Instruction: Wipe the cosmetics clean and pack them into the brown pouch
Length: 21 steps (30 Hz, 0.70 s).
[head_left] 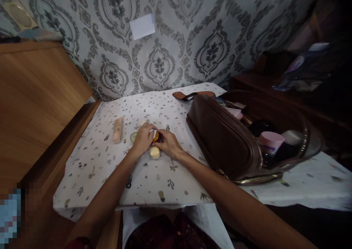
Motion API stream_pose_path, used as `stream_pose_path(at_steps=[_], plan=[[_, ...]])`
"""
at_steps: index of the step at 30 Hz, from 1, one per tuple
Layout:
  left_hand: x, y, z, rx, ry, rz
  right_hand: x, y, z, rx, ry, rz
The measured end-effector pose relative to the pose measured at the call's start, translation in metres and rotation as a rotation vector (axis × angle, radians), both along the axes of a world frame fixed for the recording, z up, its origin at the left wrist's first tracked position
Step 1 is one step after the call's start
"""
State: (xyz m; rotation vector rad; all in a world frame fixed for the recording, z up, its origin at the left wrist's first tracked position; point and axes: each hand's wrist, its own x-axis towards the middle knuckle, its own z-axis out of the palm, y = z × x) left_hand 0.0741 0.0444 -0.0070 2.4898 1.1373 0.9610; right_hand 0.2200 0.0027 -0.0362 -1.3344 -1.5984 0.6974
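My left hand (143,137) and my right hand (169,143) meet over the white patterned cloth. Between their curled fingers is a small amber-gold jar (156,137), partly hidden, with a dark part on the side of my right hand. A round pale-yellow container or lid (154,152) sits just in front of my fingers. Beside my left hand lies a pale green item (133,137), partly covered by the hand. A cream-coloured round piece (143,123) peeks out behind my left fingers. A peach-coloured tube (117,130) lies farther left.
At the right stands an open brown bag (220,139), holding several cosmetics and a pink-lidded jar (271,141). Its brown strap (180,95) lies behind it. A wooden cabinet (41,106) borders the left side. The cloth-covered table (158,190) ends close to my body.
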Motion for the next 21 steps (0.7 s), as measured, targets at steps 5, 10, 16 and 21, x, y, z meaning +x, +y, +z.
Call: stream_pose_path(at_steps=[5, 10, 16, 21], plan=[[0.001, -0.004, 0.0, 0.017, -0.043, 0.016, 0.0, -0.002, -0.001, -0.022, 0.147, 0.002], [0.002, -0.006, 0.001, 0.024, -0.089, 0.027, -0.003, -0.001, -0.002, -0.07, 0.36, 0.032], [-0.001, -0.011, 0.007, -0.074, -0.212, 0.089, -0.006, -0.002, 0.004, -0.163, 0.654, 0.119], [-0.003, -0.015, 0.013, -0.169, -0.29, 0.094, -0.009, -0.006, 0.008, -0.223, 0.829, 0.144]])
